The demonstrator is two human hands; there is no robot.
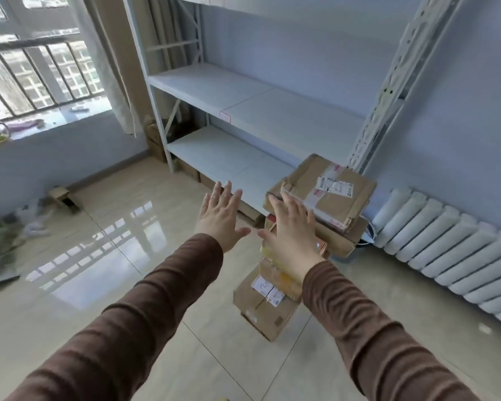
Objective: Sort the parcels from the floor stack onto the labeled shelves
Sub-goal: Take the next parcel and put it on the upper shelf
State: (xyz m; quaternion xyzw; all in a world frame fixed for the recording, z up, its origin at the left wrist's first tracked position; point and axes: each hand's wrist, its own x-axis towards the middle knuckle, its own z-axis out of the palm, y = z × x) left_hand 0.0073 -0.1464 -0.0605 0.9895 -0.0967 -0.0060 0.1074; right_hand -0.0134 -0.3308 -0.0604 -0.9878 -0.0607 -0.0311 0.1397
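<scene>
A stack of brown cardboard parcels [268,305] stands on the tiled floor in front of the white metal shelving [203,85]. The top parcel [330,195] carries white shipping labels and tape. My right hand [292,235] is stretched out flat with fingers spread, in front of the top parcel's near left edge; contact is unclear. To its left, my left hand [222,217] is flat and spread in the air, holding nothing. Both shelf boards in view are bare, and a small red-edged label [225,116] sits on the middle shelf's front edge.
A white radiator [451,250] runs along the right wall behind the stack. Cardboard boxes [191,170] sit under the lowest shelf. A small box [60,195] and bags lie by the left wall below the window. Glossy tiled floor spreads out to the left.
</scene>
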